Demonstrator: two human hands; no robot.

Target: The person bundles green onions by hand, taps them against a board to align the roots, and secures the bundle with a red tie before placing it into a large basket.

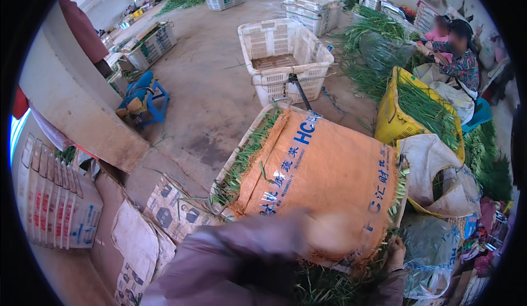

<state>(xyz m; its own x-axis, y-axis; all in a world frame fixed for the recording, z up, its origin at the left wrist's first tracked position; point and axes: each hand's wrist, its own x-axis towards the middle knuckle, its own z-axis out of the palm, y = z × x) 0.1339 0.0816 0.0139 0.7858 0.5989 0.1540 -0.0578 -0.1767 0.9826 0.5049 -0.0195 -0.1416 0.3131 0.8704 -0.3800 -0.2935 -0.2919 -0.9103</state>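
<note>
An orange woven sack printed with blue writing lies across the top of a white plastic crate in front of me. Cut green stalks stick out from under the sack on both sides. Blurred by motion, my left hand is over the near part of the sack; its fingers cannot be made out. My right hand is at the crate's near right corner with fingers bent, and what they grip is unclear. Loose green leaves show below the sack's frayed near edge.
Beyond stands a white crate with a dark pole against it. A yellow crate of greens is at right, near a seated person. Nested white crates, a pillar and a blue stool are at left.
</note>
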